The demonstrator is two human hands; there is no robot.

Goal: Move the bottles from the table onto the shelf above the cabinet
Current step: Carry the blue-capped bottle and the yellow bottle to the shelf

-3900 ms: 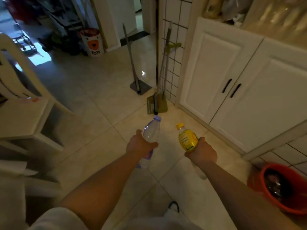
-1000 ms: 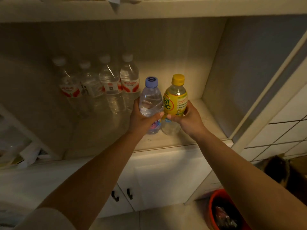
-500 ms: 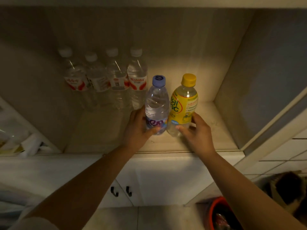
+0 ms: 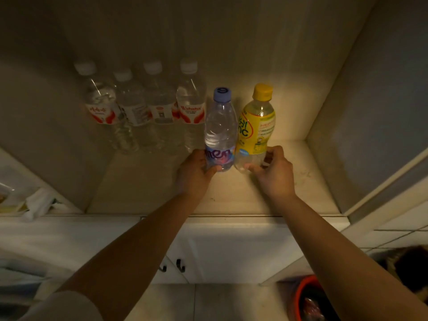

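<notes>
While both bottles stand mid-frame on the shelf [image 4: 231, 195], your left hand [image 4: 193, 173] grips the water bottle [image 4: 220, 130], your right hand [image 4: 273, 172] loosely cups the yellow bottle [image 4: 257, 126]; release next.

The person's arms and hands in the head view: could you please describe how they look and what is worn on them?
Both forearms are bare from wrist to elbow. The left hand and right hand wear no gloves, and no rings, watch or bracelet can be seen. A pale, light-coloured sleeve shows at the lower left, on the left upper arm; the right arm's sleeve is out of frame.
</notes>
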